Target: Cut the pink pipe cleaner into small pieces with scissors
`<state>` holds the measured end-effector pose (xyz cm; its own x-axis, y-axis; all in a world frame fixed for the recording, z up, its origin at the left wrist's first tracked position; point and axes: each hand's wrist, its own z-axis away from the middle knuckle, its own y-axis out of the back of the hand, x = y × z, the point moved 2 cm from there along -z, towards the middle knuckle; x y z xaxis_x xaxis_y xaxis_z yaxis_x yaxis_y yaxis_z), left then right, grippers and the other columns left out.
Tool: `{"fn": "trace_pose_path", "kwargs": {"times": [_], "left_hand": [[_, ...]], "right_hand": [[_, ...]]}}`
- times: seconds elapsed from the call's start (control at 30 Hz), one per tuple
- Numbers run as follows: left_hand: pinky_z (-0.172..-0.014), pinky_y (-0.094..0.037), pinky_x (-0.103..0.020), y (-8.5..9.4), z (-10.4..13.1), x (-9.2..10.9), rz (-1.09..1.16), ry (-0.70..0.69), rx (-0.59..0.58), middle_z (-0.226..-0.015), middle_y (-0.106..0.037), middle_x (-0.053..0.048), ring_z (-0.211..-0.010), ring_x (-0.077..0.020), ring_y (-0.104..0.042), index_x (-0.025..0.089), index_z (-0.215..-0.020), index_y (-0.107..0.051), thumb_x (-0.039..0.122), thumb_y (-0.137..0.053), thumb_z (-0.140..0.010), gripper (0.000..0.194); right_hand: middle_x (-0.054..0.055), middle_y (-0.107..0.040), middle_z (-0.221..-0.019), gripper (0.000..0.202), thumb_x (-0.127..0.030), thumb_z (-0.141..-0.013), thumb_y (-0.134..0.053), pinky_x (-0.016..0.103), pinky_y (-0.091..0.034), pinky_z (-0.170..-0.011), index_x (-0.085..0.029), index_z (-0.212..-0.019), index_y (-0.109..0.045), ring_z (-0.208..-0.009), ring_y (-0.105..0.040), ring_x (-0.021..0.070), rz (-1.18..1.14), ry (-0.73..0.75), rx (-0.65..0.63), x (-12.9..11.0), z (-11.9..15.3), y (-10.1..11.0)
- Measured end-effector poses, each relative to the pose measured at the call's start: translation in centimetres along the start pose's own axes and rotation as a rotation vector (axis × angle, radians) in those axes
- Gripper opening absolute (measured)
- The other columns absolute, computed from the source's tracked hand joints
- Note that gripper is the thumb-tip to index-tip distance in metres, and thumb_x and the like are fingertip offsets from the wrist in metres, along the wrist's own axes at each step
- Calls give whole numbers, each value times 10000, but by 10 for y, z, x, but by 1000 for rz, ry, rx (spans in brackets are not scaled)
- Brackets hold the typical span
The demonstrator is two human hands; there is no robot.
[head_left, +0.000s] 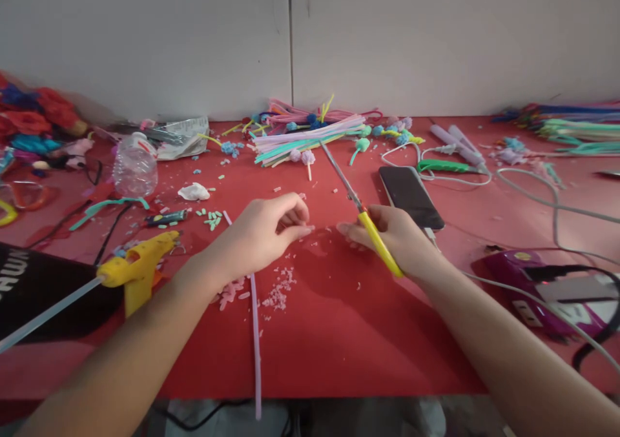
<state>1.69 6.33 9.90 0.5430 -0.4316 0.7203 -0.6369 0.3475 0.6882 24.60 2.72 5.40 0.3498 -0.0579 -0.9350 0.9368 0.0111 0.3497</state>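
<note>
Forearms [159, 334]: both reaching in from the bottom corners, over a red table [363, 353].
Left hand [259, 233]: fingers curled, thumb and index tips close together; honestly can't tell if they're pinching a tiny bit.
Right hand [401, 230]: gripping the scissors [376, 240], yellow handles against the hand, blades pointing away toward the wall.
Lilac stem [256, 346]: passes under the left wrist, near end poking past the table's front edge.
Pink crumbs [278, 290]: little pile just right of that stem, below the left hand.
Glue gun [140, 263]: yellow one, left of the left forearm.
Phone [411, 195]: dark screen, just beyond the right hand.
Pastel stems [310, 137]: bundled near the wall, past the scissor tips.
</note>
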Motion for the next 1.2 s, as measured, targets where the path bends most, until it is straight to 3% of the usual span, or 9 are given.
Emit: {"fn": "trace_pose_path", "kwargs": {"times": [0.13, 0.47, 0.83, 1.03, 1.2], "left_hand": [[-807, -578, -238, -3, 7, 4, -1, -49, 10, -931, -761, 21, -871, -118, -739, 223, -952, -629, 249, -712, -951, 87], [-752, -535, -179, -13, 14, 12, -55, -118, -26, -932, -768, 42, -872, -88, -752, 216, -954, -605, 128, -686, -951, 120], [-738, -525, -117, -14, 13, 6, -41, -102, -3, -924, -792, 58, -859, -59, -762, 201, -962, -653, 126, -731, -920, 116], [-731, -503, -155, -9, 14, 4, -172, -231, 57, -907, -831, 54, -774, -65, -739, 204, -933, -790, 167, -743, -936, 60], [-703, -493, -169, -12, 14, 4, -178, -265, 69, -879, -832, 42, -739, -74, -737, 183, -920, -807, 181, -747, -937, 63]], "right_hand": [[20, -683, -746, 511, -492, -644, -928, 331, -529, -741, -242, -716, -488, -710, -644, 177, -311, -80, -144, -3, 0, -15], [-2, -713, -772, 499, -347, -662, -956, 304, -509, -732, -243, -736, -473, -759, -671, 178, -402, -95, -190, -2, 7, -25], [15, -735, -801, 498, -386, -626, -977, 326, -540, -729, -243, -727, -512, -790, -714, 209, -392, -109, -143, 1, 7, -26], [28, -751, -808, 493, -390, -655, -952, 332, -544, -740, -247, -705, -483, -810, -735, 218, -376, -118, -102, -3, 8, -25], [27, -744, -810, 523, -430, -645, -960, 319, -517, -697, -247, -721, -476, -756, -691, 192, -309, -99, -98, -3, 8, -24]]}}
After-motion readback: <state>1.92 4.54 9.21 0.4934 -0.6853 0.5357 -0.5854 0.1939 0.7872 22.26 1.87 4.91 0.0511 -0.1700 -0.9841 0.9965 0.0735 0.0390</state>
